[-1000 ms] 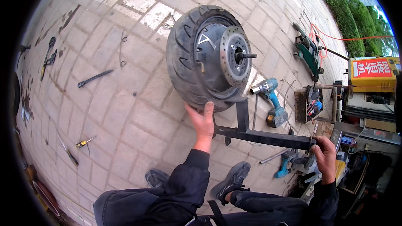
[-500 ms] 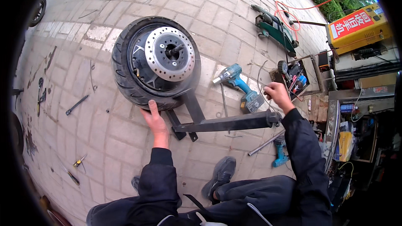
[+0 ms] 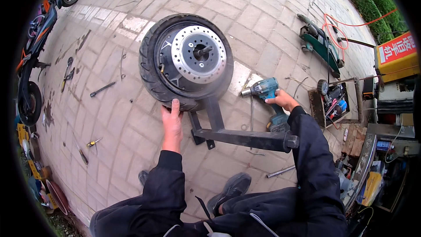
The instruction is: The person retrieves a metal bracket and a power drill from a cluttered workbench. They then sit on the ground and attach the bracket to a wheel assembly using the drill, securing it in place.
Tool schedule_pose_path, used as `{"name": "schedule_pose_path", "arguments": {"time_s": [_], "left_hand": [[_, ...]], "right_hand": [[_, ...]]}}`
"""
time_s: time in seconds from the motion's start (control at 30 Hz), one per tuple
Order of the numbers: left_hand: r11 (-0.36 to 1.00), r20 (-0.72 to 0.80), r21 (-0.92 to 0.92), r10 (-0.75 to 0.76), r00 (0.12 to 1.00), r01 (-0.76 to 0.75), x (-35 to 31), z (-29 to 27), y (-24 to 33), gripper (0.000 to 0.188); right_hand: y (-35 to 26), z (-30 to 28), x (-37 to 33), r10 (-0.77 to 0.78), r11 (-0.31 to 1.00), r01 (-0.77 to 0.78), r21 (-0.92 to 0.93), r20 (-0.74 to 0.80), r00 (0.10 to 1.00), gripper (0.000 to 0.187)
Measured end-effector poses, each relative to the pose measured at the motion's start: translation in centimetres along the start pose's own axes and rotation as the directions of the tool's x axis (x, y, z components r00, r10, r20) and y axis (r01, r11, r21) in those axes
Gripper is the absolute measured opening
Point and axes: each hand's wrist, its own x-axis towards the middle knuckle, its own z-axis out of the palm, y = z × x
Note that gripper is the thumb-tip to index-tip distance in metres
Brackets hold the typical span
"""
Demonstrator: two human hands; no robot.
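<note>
In the head view, the wheel (image 3: 151, 68) sat at the metal arm's (image 3: 250, 139) far end, the left hand (image 3: 172, 125) holding its near edge, the right hand (image 3: 285, 100) gripping the impact wrench (image 3: 265, 87). Brake disc (image 3: 177, 57) mounted, axle (image 3: 204, 52) end bare: work looked unfinished.

Large white characters (image 3: 397, 49) are being displayed on a red panel (image 3: 400, 56), which is being borne by a yellow cabinet (image 3: 397, 72) at the far right. The panel is being partly cut off by the edge of the view. Finer print is possibly being carried by a blue package (image 3: 383, 145) below, too small to be read.
</note>
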Motion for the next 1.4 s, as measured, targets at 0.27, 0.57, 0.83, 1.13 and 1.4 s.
{"name": "schedule_pose_path", "arguments": {"time_s": [0.27, 0.57, 0.83, 1.13, 1.4], "left_hand": [[0.998, -0.072, -0.054, 0.024, 0.997, -0.028, -0.3, 1.5, -0.7, 0.062], [0.96, -0.163, -0.039, 0.266, 0.95, -0.276, 2.6, 2.1, 1.7, 0.072], [0.948, -0.195, -0.001, 0.311, 0.93, -0.317, 3.1, 2.1, 1.7, 0.075], [0.928, -0.276, 0.111, 0.372, 0.886, -0.355, 4.3, 2.1, 3.5, 0.076], [0.922, -0.282, 0.139, 0.387, 0.878, -0.361, 4.5, 2.5, 3.1, 0.077]], "right_hand": [[-1.6, 4.1, -11.1, -0.039, 0.915, 0.076, 0.396, -0.1, 0.994, 0.036], [-4.4, -0.9, -35.2, 0.118, 0.782, 0.194, 0.592, -0.447, 0.887, 0.036], [-13.5, -1.5, -41.9, 0.102, 0.901, 0.122, 0.416, -0.476, 0.874, 0.045], [-19.5, -4.3, -38.8, 0.047, 0.996, -0.072, -0.059, -0.342, 0.939, 0.044], [-20.9, -7.1, -37.0, -0.023, 0.955, -0.019, -0.296, -0.14, 0.99, 0.038]]}}
